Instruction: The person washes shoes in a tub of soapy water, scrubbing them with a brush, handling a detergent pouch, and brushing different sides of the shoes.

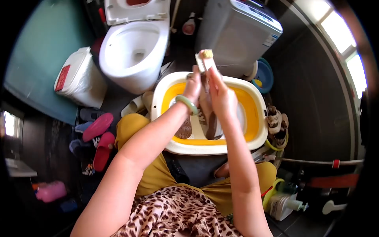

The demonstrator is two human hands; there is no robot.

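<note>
My left hand point(193, 86), with a pale green bangle at its wrist, is closed around the upper part of a brown shoe point(211, 124) with white laces. The shoe stands steeply tilted inside a white and yellow basin point(258, 136). My right hand point(224, 98) is beside it, fingers closed on what looks like a white scrub brush point(200, 63) at the upper end of the shoe. A small yellowish piece point(207, 53) sits at the brush's tip; its kind is unclear. Lower left in the basin lies another brown shoe point(184, 129). My fingertips are partly hidden.
Beyond the basin are a toilet point(136, 51) and a grey washing machine point(233, 35). A white bin point(81, 77) and pink slippers point(104, 150) are to the left. On the right are a blue basin point(263, 77), more shoes point(278, 126) and a horizontal pole point(312, 161).
</note>
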